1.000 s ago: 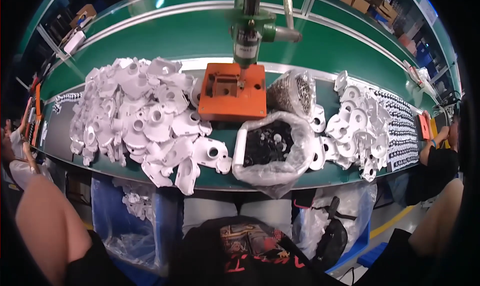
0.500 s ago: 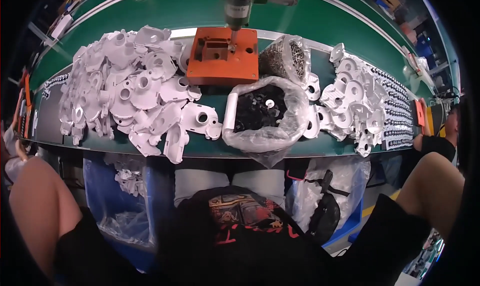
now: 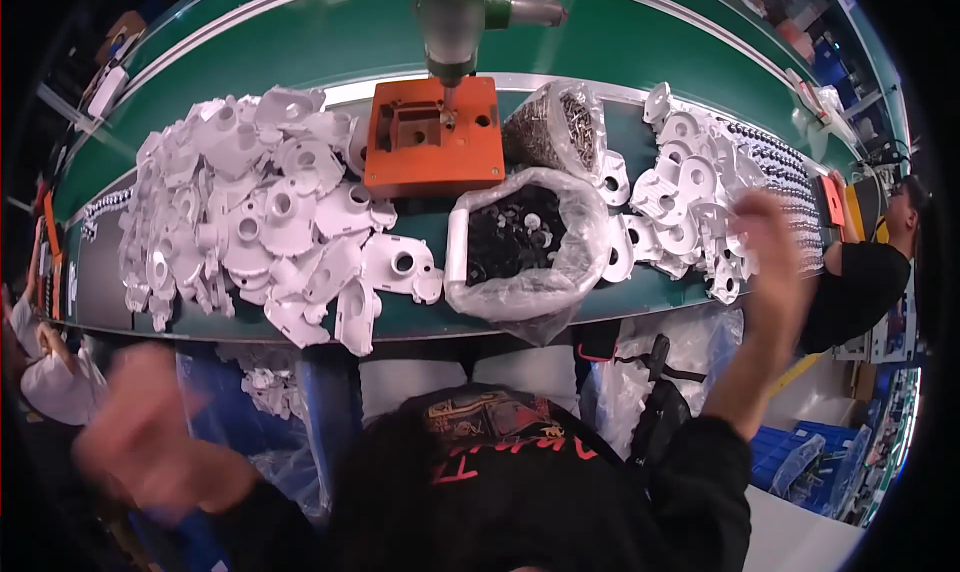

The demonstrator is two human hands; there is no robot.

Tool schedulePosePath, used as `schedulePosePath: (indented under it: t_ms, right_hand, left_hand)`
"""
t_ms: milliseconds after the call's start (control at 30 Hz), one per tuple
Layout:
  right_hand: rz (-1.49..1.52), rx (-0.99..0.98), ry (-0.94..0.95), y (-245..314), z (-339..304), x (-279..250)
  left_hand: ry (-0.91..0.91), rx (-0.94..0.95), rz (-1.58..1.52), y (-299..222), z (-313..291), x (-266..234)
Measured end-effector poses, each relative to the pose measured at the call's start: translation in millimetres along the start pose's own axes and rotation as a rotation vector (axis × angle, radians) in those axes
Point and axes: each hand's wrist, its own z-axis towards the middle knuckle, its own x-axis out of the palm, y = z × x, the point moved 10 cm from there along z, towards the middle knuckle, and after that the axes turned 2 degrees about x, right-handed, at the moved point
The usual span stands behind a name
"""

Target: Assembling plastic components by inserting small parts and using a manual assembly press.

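My left hand [image 3: 150,432] is raised left of my lap, below the table's front edge. Motion smears its fingers, so I cannot tell whether it holds anything. My right hand [image 3: 772,252] is held up before the right pile of white plastic parts [image 3: 680,182]. It is blurred too, but its fingers look stretched out and open, with nothing visible in them. A larger heap of white plastic housings [image 3: 235,182] lies on the left. Between the piles stands a clear bag [image 3: 585,262] of small black parts [image 3: 510,234].
An orange fixture block [image 3: 430,172] sits under a green power driver [image 3: 450,32]. Beside it leans a clear bag of screws [image 3: 560,127]. Rows of small dark-topped parts [image 3: 785,167] lie far right, near another person [image 3: 870,282]. Blue lined bins flank my legs.
Both forearms have swung inward, bringing my hands into view. The view has tilted slightly, and the table things sit a little differently in it. The person at right shows more.
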Motion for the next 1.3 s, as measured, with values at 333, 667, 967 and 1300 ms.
schedulePosePath:
  t_ms: [333, 667, 967, 1300]
  right_hand:
    - [-0.430, 0.309, 0.135, -124.3, -49.0, 115.1]
    - [0.008, 0.363, -0.207, -141.9, -62.5, 100.7]
    - [0.203, 0.240, -0.378, -133.9, -57.8, 88.1]
    - [1.072, 0.466, -0.251, -112.9, -42.8, 108.2]
  left_hand:
    - [0.605, -0.508, 0.531, 91.9, -158.7, 132.7]
    - [0.018, -0.619, 0.337, 106.3, -183.9, 96.3]
    - [-0.080, -0.309, 0.519, 96.1, -172.8, 90.6]
    - [-0.259, -0.374, 0.354, 105.5, -178.9, 80.9]
